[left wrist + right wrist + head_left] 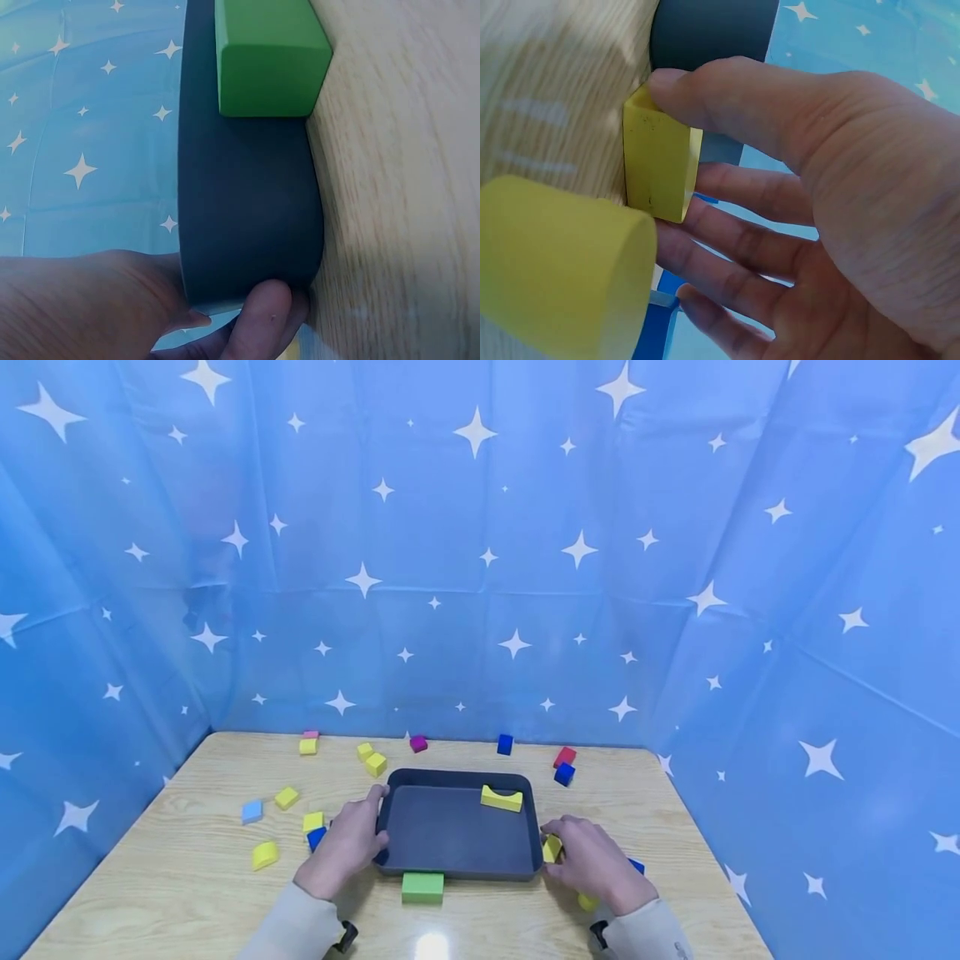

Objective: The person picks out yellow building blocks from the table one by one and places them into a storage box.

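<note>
Left hand (341,847) grips the tray (442,831) lying between both hands; right hand (594,862), well apart, pinches a yellow block (654,161).

creased blue star-printed curtain (435,527), pale wood-grain table (172,893)

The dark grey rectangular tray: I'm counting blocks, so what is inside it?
One yellow block with a curved notch sits in the dark grey rectangular tray, toward its far right corner; no other block shows inside. What lies under that block is hidden.

Free room above the tray (442,837) — green block (422,888) at near side
</note>
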A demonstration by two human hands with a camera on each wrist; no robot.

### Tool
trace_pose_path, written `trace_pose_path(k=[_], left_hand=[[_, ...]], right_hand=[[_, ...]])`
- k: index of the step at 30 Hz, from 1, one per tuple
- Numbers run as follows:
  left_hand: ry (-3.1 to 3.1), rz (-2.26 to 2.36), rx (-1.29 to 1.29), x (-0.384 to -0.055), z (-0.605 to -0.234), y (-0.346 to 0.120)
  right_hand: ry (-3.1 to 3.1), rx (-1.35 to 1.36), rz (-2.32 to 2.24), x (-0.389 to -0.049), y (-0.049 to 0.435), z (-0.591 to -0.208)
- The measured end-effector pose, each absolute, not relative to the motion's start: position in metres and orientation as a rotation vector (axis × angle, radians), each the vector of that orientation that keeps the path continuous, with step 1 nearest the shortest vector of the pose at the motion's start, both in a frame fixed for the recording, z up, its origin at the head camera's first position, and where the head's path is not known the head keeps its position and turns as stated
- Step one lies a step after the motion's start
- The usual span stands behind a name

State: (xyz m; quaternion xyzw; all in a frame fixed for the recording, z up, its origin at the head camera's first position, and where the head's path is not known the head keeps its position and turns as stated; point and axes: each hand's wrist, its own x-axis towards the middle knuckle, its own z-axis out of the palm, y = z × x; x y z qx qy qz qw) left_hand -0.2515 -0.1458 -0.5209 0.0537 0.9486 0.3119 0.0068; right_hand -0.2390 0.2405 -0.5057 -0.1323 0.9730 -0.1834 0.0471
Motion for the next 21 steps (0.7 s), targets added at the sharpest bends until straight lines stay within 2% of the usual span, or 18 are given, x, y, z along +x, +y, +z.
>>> trace_pose_path(k=[21], left_hand=[[2.942, 0.99, 0.149, -0.2536, -0.5192, -0.1443]], right_hand=[[2.978, -0.293, -0.598, -0.2398, 0.2496, -0.4971]])
